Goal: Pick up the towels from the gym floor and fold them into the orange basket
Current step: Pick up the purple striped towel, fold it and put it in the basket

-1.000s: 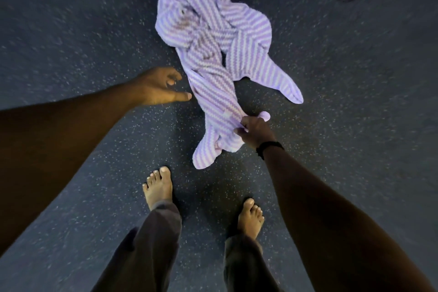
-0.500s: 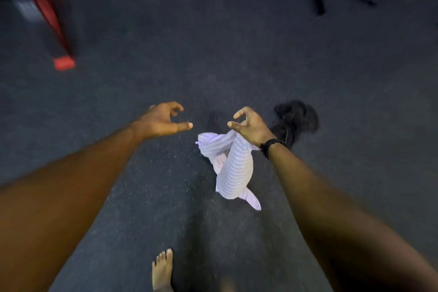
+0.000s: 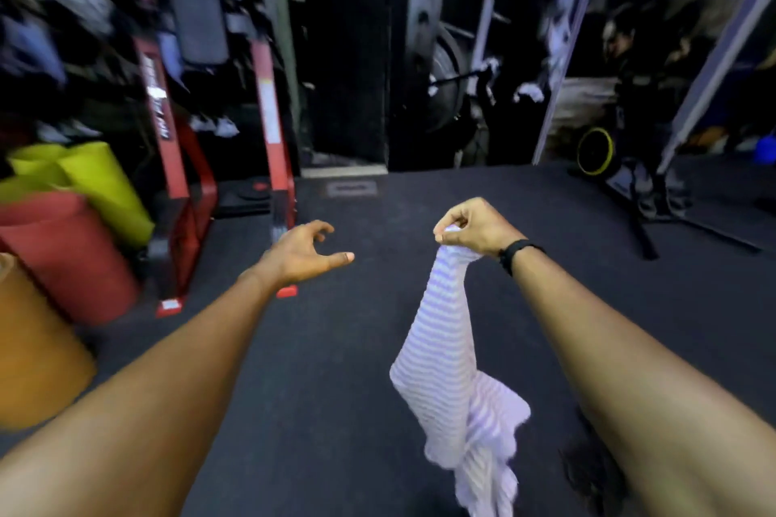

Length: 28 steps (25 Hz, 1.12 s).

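Observation:
A lilac and white striped towel hangs in the air, bunched at its top. My right hand grips that top end, and the cloth dangles down past my forearm. To the left, my left hand is held out with fingers spread and loosely curved, holding nothing and apart from the towel. A dark towel lies crumpled on the floor at the lower right, partly behind my right arm. An orange rounded thing sits at the left edge; whether it is the basket I cannot tell.
Red and yellow-green rolled mats lean at the left. A red-framed gym machine stands behind them. An exercise bike stands at the right back. Dark speckled floor stretches ahead.
My right hand has lifted the striped towel off the floor to chest height. The view has swung up from the floor to the room. My left hand stays empty.

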### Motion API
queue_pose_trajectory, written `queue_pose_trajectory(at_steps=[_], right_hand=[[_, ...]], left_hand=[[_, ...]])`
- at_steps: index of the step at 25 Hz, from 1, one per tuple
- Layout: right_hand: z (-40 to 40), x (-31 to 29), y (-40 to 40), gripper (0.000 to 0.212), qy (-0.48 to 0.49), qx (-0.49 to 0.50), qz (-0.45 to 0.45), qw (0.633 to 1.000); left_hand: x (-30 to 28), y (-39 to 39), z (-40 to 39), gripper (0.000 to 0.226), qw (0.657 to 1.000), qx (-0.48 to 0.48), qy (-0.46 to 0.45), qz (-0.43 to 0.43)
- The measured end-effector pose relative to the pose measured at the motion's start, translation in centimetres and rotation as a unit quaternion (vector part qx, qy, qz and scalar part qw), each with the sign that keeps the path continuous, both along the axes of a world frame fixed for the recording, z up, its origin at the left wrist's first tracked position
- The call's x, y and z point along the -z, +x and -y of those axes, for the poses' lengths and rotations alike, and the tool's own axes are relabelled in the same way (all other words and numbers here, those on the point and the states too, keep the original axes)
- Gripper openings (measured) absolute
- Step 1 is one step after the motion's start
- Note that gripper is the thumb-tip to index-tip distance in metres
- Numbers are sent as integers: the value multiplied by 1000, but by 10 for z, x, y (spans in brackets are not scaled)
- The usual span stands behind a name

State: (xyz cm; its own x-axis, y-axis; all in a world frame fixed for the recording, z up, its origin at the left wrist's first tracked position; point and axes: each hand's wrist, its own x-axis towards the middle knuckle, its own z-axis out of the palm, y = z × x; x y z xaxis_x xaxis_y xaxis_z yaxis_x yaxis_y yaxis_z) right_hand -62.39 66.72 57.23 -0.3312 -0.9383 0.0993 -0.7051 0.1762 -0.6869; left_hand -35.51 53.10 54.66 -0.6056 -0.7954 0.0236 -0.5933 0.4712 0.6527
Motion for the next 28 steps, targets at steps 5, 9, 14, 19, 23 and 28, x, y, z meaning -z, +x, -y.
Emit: queue_pose_trajectory(at_steps=[5,9,14,19,23,28], right_hand=[[36,-105,73,10,-130,-95,-12,987],[50,-167,162,12,-210,-177,26,961],[50,-192,305,11,-230,-304,29,924],[9,-208,477,10,-222,-407,66,884],[-48,-223,612,12,-212,-513,98,826],[-179,-237,794,15,-200,-648,137,722]], left_hand=[[-102,128,-24,79,984,-148,-85,-43],[-155,242,-81,64,950,-272,-141,-63],[-188,374,-180,68,904,-390,-170,-37],[-216,500,-312,68,834,-516,-196,-23],[-232,587,-434,80,777,-591,-216,7],[-236,690,-609,70,684,-695,-221,28]])
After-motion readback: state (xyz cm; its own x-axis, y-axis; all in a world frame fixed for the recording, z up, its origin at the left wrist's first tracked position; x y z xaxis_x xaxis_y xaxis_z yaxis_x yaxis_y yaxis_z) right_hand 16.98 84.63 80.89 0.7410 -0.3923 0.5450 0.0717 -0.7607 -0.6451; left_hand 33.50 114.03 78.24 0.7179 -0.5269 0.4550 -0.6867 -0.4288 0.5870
